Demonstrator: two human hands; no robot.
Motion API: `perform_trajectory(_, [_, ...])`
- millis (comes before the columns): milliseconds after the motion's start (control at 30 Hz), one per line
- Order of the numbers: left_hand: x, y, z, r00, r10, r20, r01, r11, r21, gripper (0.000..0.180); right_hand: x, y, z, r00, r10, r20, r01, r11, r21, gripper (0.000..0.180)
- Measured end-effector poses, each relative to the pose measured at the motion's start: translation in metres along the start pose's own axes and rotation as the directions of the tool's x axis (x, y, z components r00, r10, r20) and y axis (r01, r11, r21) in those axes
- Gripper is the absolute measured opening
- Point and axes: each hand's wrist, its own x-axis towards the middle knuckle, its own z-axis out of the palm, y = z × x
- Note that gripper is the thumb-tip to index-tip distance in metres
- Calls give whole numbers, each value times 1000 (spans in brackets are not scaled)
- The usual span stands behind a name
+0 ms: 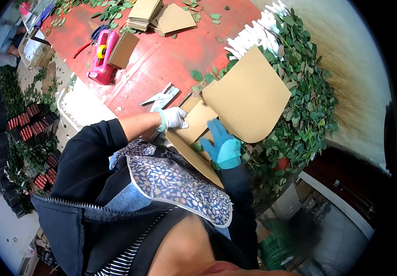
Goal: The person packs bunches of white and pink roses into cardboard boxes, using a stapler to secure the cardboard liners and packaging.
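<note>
My left hand (175, 117), in a white glove with a pale teal cuff, is closed on the edge of a small brown cardboard piece (198, 122). My right hand (220, 143), gloved in blue, lies against the cardboard's right side with its fingers spread. Another cardboard panel (193, 155) stands tilted against my floral apron (180, 184). Beyond my right hand a large sheet of ribbed cardboard (249, 96) with rounded corners rests over green leaves. Just past my left hand lies a light-blue plier-like stapler (162, 97). How the cardboard pieces join is partly hidden.
On the red table (170, 55) stand a pink tape dispenser (102, 69), cardboard (124, 49) leaning beside it and stacked cardboard pieces (142, 16). Leafy stems (309, 92) with white-wrapped ends (263, 34) fill the right. A white bin (81, 103) is at left.
</note>
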Motion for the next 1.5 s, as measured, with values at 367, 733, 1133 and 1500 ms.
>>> perform_trajectory(367, [-4,8,7,989,126,-74,-84,907,414,34,19,-1,33,982,-190,6,190,975,-117,74])
perform_trajectory(733, [-42,37,-17,973,140,-182,38,683,730,35,18,10,35,988,-156,15,157,986,-48,76])
perform_trajectory(1133, [-29,33,-17,997,45,-66,18,678,735,35,21,14,41,990,-140,23,141,984,-108,73])
perform_trajectory(1500, [-32,25,-18,994,64,-93,29,653,757,33,25,1,40,996,-86,6,86,979,-182,73])
